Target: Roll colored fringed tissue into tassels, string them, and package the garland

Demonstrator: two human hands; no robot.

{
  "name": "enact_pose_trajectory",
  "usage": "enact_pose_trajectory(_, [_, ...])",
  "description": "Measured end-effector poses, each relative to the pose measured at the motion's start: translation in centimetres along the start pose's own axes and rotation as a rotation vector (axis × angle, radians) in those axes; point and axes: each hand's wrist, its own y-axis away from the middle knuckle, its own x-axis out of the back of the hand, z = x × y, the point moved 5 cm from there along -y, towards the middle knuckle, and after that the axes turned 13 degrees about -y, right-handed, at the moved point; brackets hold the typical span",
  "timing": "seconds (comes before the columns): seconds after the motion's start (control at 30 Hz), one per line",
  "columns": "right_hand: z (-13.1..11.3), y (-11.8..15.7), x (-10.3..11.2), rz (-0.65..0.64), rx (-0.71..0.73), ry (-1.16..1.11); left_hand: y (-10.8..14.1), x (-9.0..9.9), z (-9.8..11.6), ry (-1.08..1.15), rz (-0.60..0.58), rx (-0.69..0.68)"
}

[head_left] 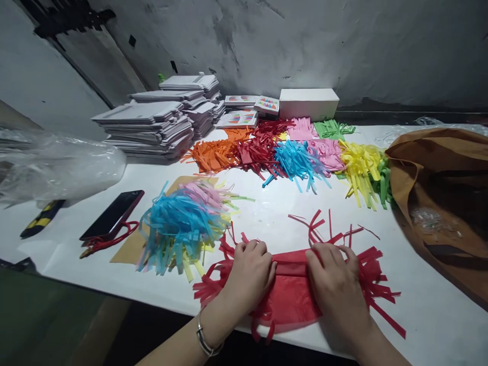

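Observation:
A sheet of red tissue paper [293, 300] lies at the table's front edge, cut into fringe strips at both ends. A narrow folded band runs across its middle, between my hands. My left hand [249, 274] has its fingers curled over the left part of the fold. On the right part, my right hand [335, 277] is also closed on the paper, its fingers bent over the far side. Left of the red paper sits a heap of blue, pink and yellow tissue tassels [179, 218], on a piece of brown paper [125, 249].
Behind lie rows of coloured tassels [297, 157], stacked white packs [148, 127], printed boxes [238, 119] and a white box [308, 104]. To the left are a phone [114, 216], red-handled scissors [110, 244], a yellow-black cutter [42, 218] and plastic wrap [76, 165]. A brown bag [406, 178] stands right.

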Motion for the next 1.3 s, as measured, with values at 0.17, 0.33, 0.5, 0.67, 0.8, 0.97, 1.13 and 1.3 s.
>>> enact_pose_trajectory(0.17, [-1.7,0.2,-1.3,-0.104,0.263,-0.125,0.5,0.7,-0.3,0.065,0.106,0.027])
enact_pose_trajectory(0.33, [-1.3,0.1,-1.6,-0.051,0.237,-0.19,1.7,1.3,0.6,0.143,0.342,-0.204])
enact_pose_trajectory(0.5, [-1.8,0.3,-1.7,-0.109,0.277,-0.124,2.0,0.8,1.2,0.151,0.375,-0.293])
enact_pose_trajectory(0.67, [-0.2,1.9,-0.7,-0.125,0.319,-0.103,2.3,0.5,0.8,0.211,0.323,-0.305])
enact_pose_trajectory(0.8, [1.6,3.1,0.4,-0.09,0.161,-0.216,2.8,0.3,0.4,0.26,0.276,-0.209])
enact_pose_trajectory(0.97, [2.3,2.6,-0.5,-0.041,-0.046,-0.156,2.2,0.7,0.5,0.16,0.111,-0.035])
enact_pose_trajectory(1.13, [2.4,1.6,-1.1,-0.063,-0.117,-0.018,1.8,0.9,0.8,0.118,0.043,0.038])
enact_pose_trajectory(1.3, [0.1,1.1,0.1,0.0,0.098,-0.13,2.0,0.6,1.4,0.12,0.162,-0.103])
